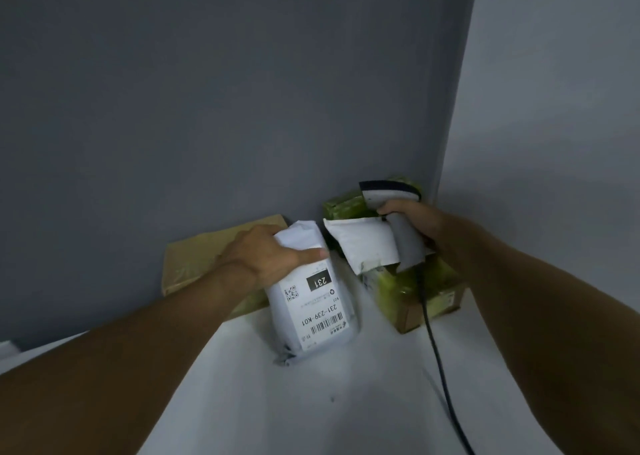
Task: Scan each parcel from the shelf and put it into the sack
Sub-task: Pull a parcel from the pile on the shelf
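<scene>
White laminate, dim under poor light, forms the shelf (311, 402) in the foreground, crossed at the right by the dark cable (437, 361) of a handheld scanner (410, 246). Two bare forearms reach in over it toward a corner stacked with post. The left hand (266, 253) grips the top end of a white plastic parcel (311, 302), thumb lying across its front and fingers curled behind, tilting it up from the shelf so that its printed label (320, 311), marked 231-239-K01, faces the camera. The right hand (412, 219) is clenched round the scanner's grey handle, the head held above and beyond the label and turned away from it; whether a finger rests on the trigger cannot be told. The step in hand appears to be the scan itself. It would go best if the left hand keeps the soft wrapper taut so that the barcode at the label's lower end lies flat, while the right swings the scanner's window down and square onto those bars, clear of the thumb. Just beyond, a second white mailer (360, 243) lies on a cardboard box bound in green tape (429, 292), another green-wrapped box (346, 207) sits in the corner, and a flat brown parcel (201, 257) leans against the grey wall (242, 91). The sack is out of view.
</scene>
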